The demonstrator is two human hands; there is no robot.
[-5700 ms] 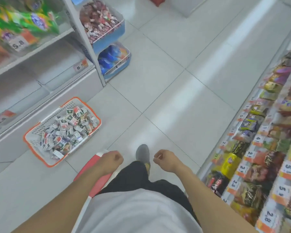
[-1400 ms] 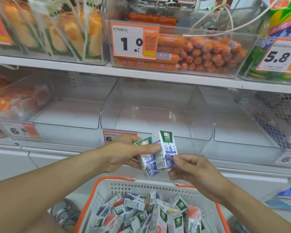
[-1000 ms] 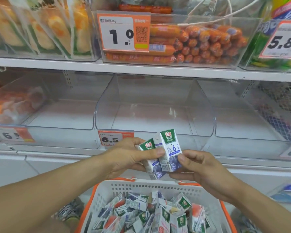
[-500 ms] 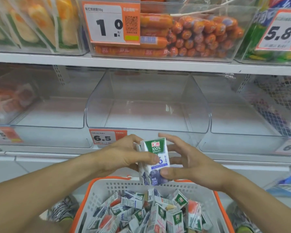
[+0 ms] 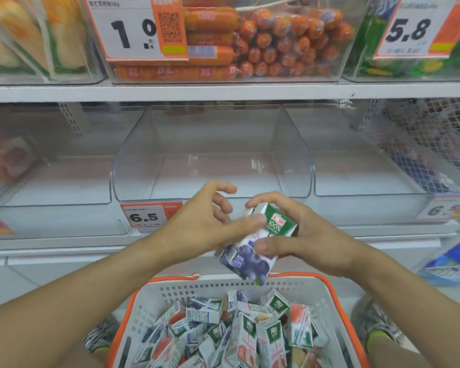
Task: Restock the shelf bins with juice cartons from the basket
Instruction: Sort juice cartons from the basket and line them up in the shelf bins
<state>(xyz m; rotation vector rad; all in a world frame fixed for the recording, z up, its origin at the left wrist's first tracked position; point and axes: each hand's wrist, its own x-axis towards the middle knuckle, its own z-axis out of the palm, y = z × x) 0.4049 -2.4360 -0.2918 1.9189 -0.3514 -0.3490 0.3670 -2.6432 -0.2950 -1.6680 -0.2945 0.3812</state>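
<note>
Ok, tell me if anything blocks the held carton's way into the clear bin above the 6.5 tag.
Nothing visible does. The juice carton sits tilted in the right hand, just below the clear bin, whose low front lip is open above.

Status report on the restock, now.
Right hand grips a carton over the basket; left hand touches it with its thumb. Middle bin holds nothing. Nothing blocking it.

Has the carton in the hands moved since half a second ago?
Yes. The carton has tipped from upright to slanted, its bottom swung down toward the basket rim, gripped by the right hand.
</note>
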